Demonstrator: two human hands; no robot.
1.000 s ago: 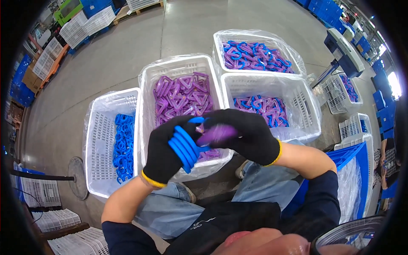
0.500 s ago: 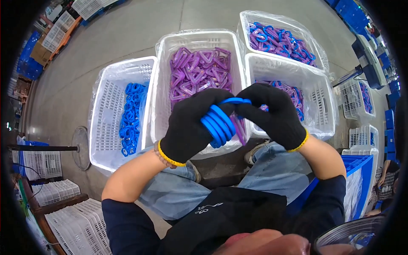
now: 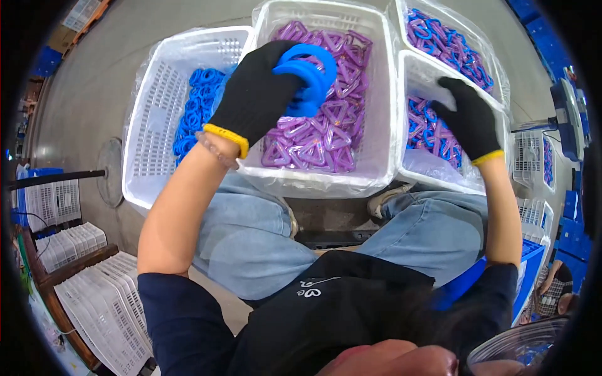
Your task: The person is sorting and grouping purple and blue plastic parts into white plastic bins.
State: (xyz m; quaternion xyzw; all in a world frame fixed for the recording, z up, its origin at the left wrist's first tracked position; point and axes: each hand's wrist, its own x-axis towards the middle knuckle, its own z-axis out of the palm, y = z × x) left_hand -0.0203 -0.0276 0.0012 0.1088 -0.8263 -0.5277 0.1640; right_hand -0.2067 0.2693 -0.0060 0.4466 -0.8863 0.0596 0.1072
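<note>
Two legs in pale blue jeans (image 3: 251, 247) spread apart below a dark shirt (image 3: 351, 294), and both forearms reach up and away from it. On the left wrist sits a beaded bracelet (image 3: 217, 152), just below the yellow cuff of a black glove. The gloved left hand (image 3: 254, 91) is curled round several blue rings (image 3: 310, 78), bunched together over the middle basket; the fingertips are hidden behind them. The right hand (image 3: 469, 122), also gloved, is above the near right basket (image 3: 421, 75), with thumb and fingers well parted and nothing seen between them.

Purple triangles (image 3: 342, 135) fill much of the white middle basket (image 3: 381, 119), below the held rings. Just beside it, the left basket (image 3: 157, 122) has loose blue rings (image 3: 199, 100) piled toward its right side. Purple and blue pieces (image 3: 417, 119) lie mixed in the near right basket, partly behind the right hand. Beyond that, the far right basket (image 3: 401, 15) carries a similar mix.

Off to the right, a display (image 3: 567, 122) stands on a post near another white basket (image 3: 527, 156). Grey floor (image 3: 81, 125) stretches out on the left.
</note>
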